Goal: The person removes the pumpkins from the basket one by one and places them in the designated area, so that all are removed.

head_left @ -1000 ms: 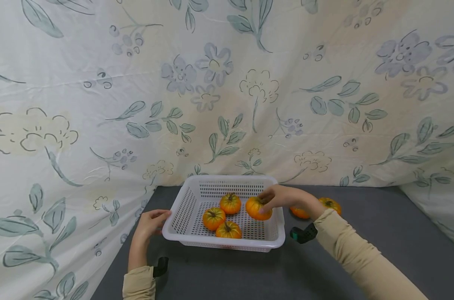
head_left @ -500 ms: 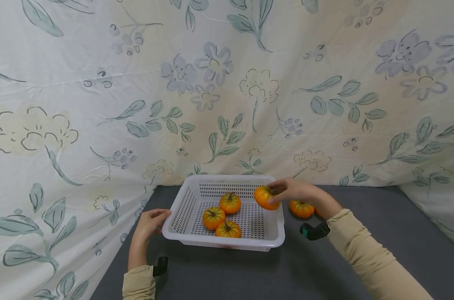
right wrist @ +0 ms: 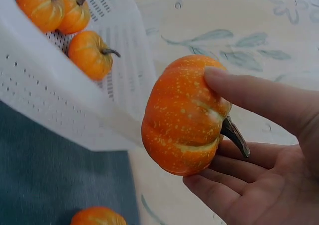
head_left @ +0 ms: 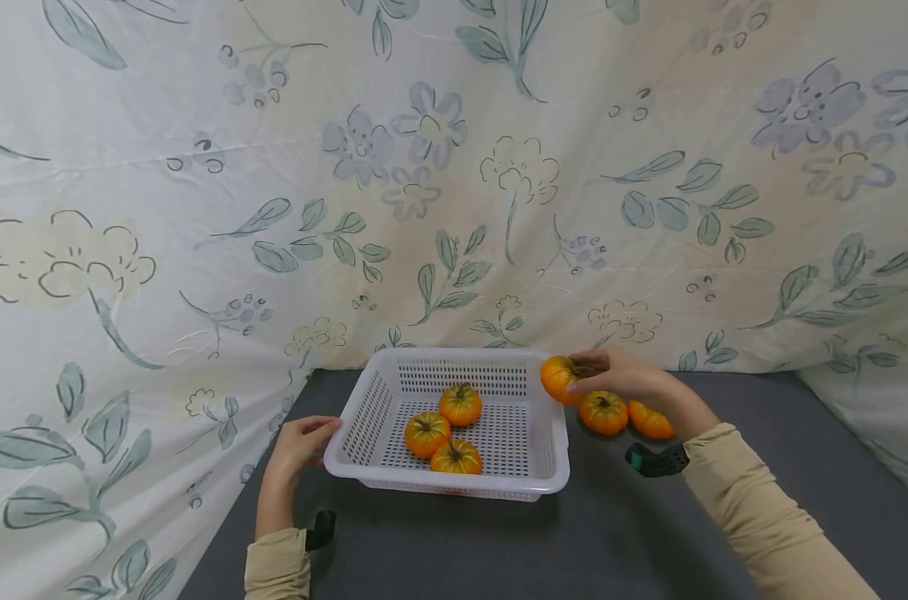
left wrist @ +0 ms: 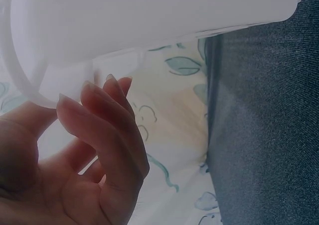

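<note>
My right hand (head_left: pixel 621 375) pinches a small orange pumpkin (right wrist: pixel 184 115) between thumb and fingers, its dark stem facing the palm in the right wrist view. In the head view this pumpkin overlaps the right rim of the white plastic basket (head_left: pixel 491 482). Three more little pumpkins (head_left: pixel 427 435) sit inside on the perforated floor. My left hand (head_left: pixel 301 446) grips the basket's left rim, thumb above and fingertips (left wrist: pixel 89 88) curled beneath, as the left wrist view shows. Two other pumpkins (head_left: pixel 602 413) lie on the table just right of the basket.
A dark grey cloth-covered table (head_left: pixel 454 550) carries everything. Behind it and at both sides hangs a pale floral curtain (head_left: pixel 439 208), close to the table's back edge.
My right hand has carried its pumpkin up and rightward from inside the basket to over the right rim, uncovering the two pumpkins on the table. The left hand stays on the basket.
</note>
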The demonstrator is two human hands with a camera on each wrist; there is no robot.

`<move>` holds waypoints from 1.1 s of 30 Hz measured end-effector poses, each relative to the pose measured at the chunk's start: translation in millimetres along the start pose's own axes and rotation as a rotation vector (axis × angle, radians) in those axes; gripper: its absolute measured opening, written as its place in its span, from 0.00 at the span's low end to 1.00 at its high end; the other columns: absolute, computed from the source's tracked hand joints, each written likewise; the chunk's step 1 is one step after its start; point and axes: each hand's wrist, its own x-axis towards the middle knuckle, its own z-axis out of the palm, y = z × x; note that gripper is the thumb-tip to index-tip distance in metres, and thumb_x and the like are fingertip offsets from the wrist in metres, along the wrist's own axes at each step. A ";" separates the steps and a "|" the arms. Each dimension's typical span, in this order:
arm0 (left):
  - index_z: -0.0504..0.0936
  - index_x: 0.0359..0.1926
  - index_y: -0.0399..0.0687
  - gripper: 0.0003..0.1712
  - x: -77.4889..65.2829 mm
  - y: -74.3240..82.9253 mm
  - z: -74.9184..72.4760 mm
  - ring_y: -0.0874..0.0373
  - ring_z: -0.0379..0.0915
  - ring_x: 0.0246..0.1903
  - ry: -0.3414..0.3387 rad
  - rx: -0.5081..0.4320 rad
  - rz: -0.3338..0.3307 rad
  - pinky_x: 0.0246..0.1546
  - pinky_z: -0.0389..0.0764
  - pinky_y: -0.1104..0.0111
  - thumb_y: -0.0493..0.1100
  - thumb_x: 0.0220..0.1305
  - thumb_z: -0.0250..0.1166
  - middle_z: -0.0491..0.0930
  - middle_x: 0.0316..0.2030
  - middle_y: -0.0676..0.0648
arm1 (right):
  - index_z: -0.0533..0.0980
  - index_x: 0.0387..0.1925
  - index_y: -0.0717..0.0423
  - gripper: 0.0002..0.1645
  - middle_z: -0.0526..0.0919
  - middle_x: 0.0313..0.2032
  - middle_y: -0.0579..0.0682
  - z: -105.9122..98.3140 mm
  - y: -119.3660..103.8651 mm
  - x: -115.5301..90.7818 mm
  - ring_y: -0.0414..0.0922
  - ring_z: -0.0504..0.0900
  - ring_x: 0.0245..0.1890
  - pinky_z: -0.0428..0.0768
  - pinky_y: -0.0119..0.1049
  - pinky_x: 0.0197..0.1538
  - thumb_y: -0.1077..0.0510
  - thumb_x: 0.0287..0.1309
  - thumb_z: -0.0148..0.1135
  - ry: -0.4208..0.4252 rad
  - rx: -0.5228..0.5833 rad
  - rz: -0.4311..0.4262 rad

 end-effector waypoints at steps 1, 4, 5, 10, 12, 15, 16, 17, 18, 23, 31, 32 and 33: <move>0.80 0.55 0.34 0.25 -0.2 0.1 -0.1 0.60 0.80 0.30 -0.003 -0.001 0.001 0.29 0.83 0.65 0.50 0.65 0.63 0.83 0.45 0.36 | 0.58 0.71 0.63 0.52 0.65 0.69 0.66 -1.4 2.2 -0.6 0.65 0.64 0.68 0.65 0.62 0.66 0.41 0.55 0.67 0.010 -0.004 0.007; 0.79 0.54 0.34 0.26 -0.3 0.1 -0.3 0.60 0.81 0.30 -0.006 -0.003 0.005 0.28 0.83 0.65 0.50 0.65 0.64 0.84 0.44 0.37 | 0.58 0.72 0.64 0.53 0.63 0.70 0.67 -6.0 9.0 -2.6 0.65 0.63 0.69 0.64 0.63 0.66 0.39 0.55 0.67 0.036 -0.012 0.023; 0.79 0.54 0.34 0.26 -0.1 0.1 -0.3 0.60 0.81 0.30 -0.006 -0.003 0.004 0.28 0.83 0.65 0.51 0.65 0.64 0.84 0.43 0.37 | 0.57 0.72 0.65 0.53 0.62 0.70 0.68 -7.7 11.2 -3.2 0.65 0.63 0.69 0.64 0.63 0.66 0.39 0.56 0.67 0.034 -0.005 0.024; 0.80 0.54 0.34 0.26 -0.2 0.9 0.1 0.60 0.81 0.30 -0.002 0.000 -0.001 0.28 0.83 0.66 0.50 0.65 0.64 0.84 0.43 0.38 | 0.55 0.72 0.65 0.53 0.59 0.71 0.69 -16.6 22.1 -7.6 0.67 0.60 0.69 0.63 0.64 0.66 0.41 0.58 0.66 0.054 0.016 0.035; 0.79 0.54 0.34 0.26 -0.8 1.3 0.1 0.59 0.81 0.31 -0.002 0.001 -0.002 0.29 0.83 0.66 0.50 0.65 0.64 0.84 0.44 0.37 | 0.55 0.72 0.66 0.52 0.57 0.71 0.70 -19.6 27.2 -9.0 0.68 0.59 0.69 0.63 0.65 0.66 0.41 0.59 0.65 0.065 0.012 0.038; 0.79 0.55 0.33 0.27 -1.5 1.2 -0.5 0.59 0.81 0.31 -0.009 0.001 0.006 0.29 0.84 0.65 0.51 0.65 0.63 0.83 0.45 0.35 | 0.53 0.73 0.67 0.52 0.56 0.71 0.71 -23.3 34.6 -10.7 0.69 0.58 0.70 0.64 0.64 0.66 0.42 0.60 0.64 0.079 0.009 0.045; 0.79 0.55 0.33 0.27 -1.8 1.3 -0.8 0.59 0.81 0.31 -0.010 0.001 0.006 0.29 0.84 0.64 0.51 0.65 0.63 0.83 0.46 0.34 | 0.52 0.73 0.68 0.53 0.55 0.71 0.72 -24.4 37.1 -11.2 0.69 0.58 0.70 0.64 0.64 0.66 0.42 0.60 0.64 0.085 0.008 0.050; 0.79 0.55 0.33 0.27 -2.4 1.4 -1.0 0.59 0.81 0.32 -0.013 0.002 0.011 0.29 0.84 0.64 0.51 0.65 0.63 0.82 0.46 0.34 | 0.52 0.73 0.69 0.54 0.55 0.71 0.72 -25.5 39.4 -11.7 0.69 0.58 0.70 0.64 0.63 0.66 0.41 0.60 0.64 0.092 0.007 0.060; 0.79 0.55 0.33 0.27 -2.8 1.4 -1.2 0.59 0.81 0.32 -0.015 0.002 0.013 0.30 0.84 0.64 0.51 0.65 0.63 0.82 0.46 0.33 | 0.51 0.73 0.69 0.55 0.55 0.71 0.73 -26.4 41.4 -12.4 0.69 0.58 0.70 0.64 0.63 0.66 0.41 0.59 0.64 0.096 0.008 0.068; 0.79 0.55 0.32 0.26 -3.3 0.9 -1.0 0.59 0.81 0.32 -0.014 0.006 0.018 0.30 0.84 0.63 0.51 0.66 0.63 0.82 0.46 0.33 | 0.48 0.73 0.70 0.58 0.54 0.71 0.74 -32.0 52.8 -15.8 0.70 0.56 0.70 0.63 0.63 0.67 0.40 0.59 0.64 0.114 0.006 0.115; 0.79 0.55 0.33 0.27 -2.1 0.8 -1.0 0.59 0.81 0.32 -0.015 0.008 0.017 0.29 0.83 0.64 0.52 0.66 0.63 0.81 0.47 0.32 | 0.43 0.74 0.71 0.60 0.49 0.71 0.76 -40.4 70.9 -22.2 0.72 0.51 0.70 0.58 0.67 0.66 0.40 0.59 0.64 0.162 0.027 0.164; 0.78 0.55 0.33 0.27 -2.2 1.0 -1.1 0.59 0.81 0.32 -0.015 0.007 0.019 0.29 0.83 0.64 0.52 0.66 0.63 0.81 0.47 0.32 | 0.43 0.74 0.71 0.60 0.49 0.71 0.76 -41.1 73.0 -23.0 0.72 0.51 0.70 0.58 0.67 0.66 0.40 0.59 0.64 0.169 0.030 0.166; 0.78 0.55 0.32 0.27 -2.4 1.1 -1.1 0.59 0.81 0.32 -0.015 0.007 0.021 0.29 0.83 0.64 0.51 0.66 0.63 0.81 0.47 0.32 | 0.43 0.74 0.71 0.60 0.49 0.71 0.76 -41.9 75.0 -23.7 0.72 0.51 0.70 0.57 0.67 0.66 0.40 0.59 0.64 0.177 0.031 0.171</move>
